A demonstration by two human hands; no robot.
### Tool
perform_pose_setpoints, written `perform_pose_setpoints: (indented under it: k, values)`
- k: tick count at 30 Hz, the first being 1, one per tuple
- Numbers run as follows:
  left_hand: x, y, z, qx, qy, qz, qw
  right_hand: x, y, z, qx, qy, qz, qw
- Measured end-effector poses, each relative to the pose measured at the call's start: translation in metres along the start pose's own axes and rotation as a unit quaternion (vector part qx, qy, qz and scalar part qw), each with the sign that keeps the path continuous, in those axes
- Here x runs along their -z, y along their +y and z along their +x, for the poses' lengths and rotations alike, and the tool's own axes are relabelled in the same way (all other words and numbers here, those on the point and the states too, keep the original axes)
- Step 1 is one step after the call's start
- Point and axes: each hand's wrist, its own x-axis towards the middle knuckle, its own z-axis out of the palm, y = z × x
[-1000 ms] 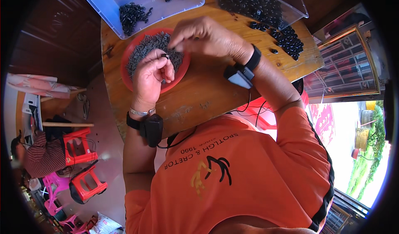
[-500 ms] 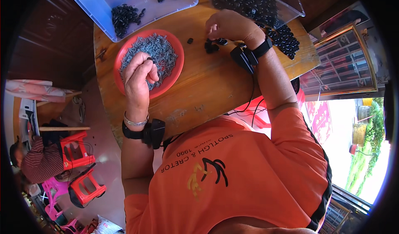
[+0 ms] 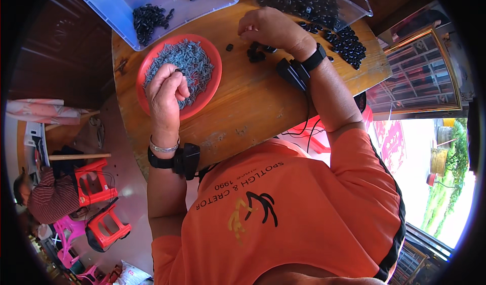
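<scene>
My left hand [image 3: 166, 93] is closed over the near left part of a red bowl [image 3: 217, 77], pinching a small black piece [image 3: 178, 71] at its fingertips. The bowl holds a heap of thin grey screw-like pieces [image 3: 195, 57]. Above the table to the right, my right hand [image 3: 271, 29] has its fingers curled inward; whatever they hold, if anything, is hidden. Just below that hand lie several loose black pieces [image 3: 256, 56], and a single black piece [image 3: 229, 47] sits between them and the bowl.
A clear bin [image 3: 202, 6] with small black pieces stands at the far left of the wooden table [image 3: 243, 103]. Another clear bin [image 3: 349, 13], fuller, is at the far right, beside rows of shiny black pieces [image 3: 349, 47]. A cable [image 3: 308, 113] hangs from my right wrist device. Red stools [image 3: 109, 228] and a person [image 3: 53, 196] are at left.
My right hand has shifted left and slightly away from me, still curled, passing above the loose black pieces. My left hand stays at the bowl with its pinch unchanged.
</scene>
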Motion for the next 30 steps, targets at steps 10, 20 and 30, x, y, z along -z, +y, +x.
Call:
perform_pose_setpoints:
  k: [10, 20, 30]
  values:
    - [0.010, 0.001, 0.006, -0.011, 0.060, -0.060, 0.996, -0.055, -0.055, 0.026, 0.251, 0.044, -0.026, 0.967]
    - [0.010, -0.001, 0.004, -0.014, 0.043, -0.040, 0.998, -0.069, -0.061, 0.030, 0.181, 0.079, -0.001, 0.980]
    - [0.009, 0.000, 0.004, -0.010, 0.064, -0.053, 0.996, 0.034, -0.045, -0.018, 0.213, 0.082, 0.080, 0.970]
